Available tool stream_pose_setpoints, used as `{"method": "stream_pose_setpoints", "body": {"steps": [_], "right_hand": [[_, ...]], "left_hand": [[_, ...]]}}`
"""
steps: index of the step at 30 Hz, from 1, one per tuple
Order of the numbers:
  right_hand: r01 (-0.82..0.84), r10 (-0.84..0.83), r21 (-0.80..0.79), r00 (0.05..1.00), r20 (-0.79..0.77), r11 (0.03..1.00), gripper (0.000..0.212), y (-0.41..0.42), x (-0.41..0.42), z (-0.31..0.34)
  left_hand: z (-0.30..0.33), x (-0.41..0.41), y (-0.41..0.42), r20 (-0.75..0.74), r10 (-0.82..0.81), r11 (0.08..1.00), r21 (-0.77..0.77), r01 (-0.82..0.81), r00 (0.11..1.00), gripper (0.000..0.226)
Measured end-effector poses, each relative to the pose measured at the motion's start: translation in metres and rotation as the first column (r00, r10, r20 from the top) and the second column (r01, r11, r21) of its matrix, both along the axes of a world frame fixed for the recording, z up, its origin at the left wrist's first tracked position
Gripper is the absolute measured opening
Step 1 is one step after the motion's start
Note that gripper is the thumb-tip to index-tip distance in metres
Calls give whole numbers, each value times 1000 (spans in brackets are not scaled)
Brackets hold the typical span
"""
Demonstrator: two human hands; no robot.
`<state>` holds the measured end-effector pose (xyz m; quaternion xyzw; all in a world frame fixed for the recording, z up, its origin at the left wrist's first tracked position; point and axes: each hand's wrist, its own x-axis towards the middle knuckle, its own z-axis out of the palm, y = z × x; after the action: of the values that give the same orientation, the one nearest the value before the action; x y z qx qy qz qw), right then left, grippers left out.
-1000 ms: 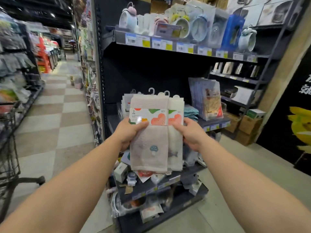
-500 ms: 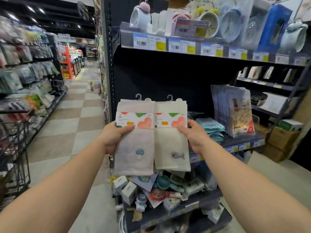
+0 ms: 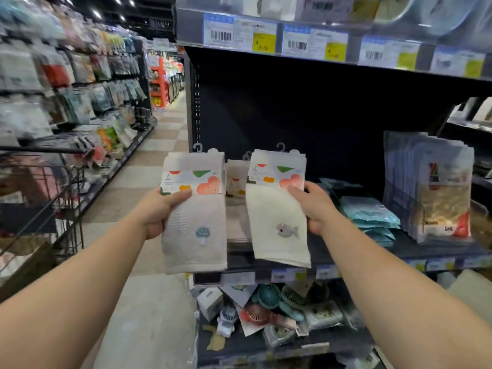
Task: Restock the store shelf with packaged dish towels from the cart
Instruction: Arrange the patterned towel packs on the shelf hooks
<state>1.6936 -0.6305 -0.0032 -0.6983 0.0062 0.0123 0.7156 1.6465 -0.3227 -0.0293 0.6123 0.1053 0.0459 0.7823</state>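
Left hand (image 3: 155,213) is gripping the mushroom towel pack (image 3: 194,211), right hand (image 3: 315,206) is gripping the fish one (image 3: 278,209); both are hanging upright, hooks up, in front of the shelf (image 3: 399,251).

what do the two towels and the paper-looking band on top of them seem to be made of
Mushroom towel: grey-beige woven cloth, matte, with ribbed lines; likely cotton. Fish towel: cream cloth, soft matte, hanging limp. Band: seems printed card or paper, flat with crisp coloured shapes; whether it is glossy cannot be told.
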Motion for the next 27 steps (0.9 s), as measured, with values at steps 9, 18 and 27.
{"method": "stream_pose_setpoints", "body": {"steps": [9,18,27], "right_hand": [[-247,266,161,958,-108,955,61,16,41,2],[-332,384,284,912,-148,899,47,39,69,-10],[-280,312,196,937,-159,940,48,43,99,-35]], "left_hand": [[-2,-6,-4,6,147,989,19,-147,989,19],[-4,-12,-1,9,233,972,21,-233,972,12],[-6,-5,4,-40,245,969,49,-243,969,22]]}}
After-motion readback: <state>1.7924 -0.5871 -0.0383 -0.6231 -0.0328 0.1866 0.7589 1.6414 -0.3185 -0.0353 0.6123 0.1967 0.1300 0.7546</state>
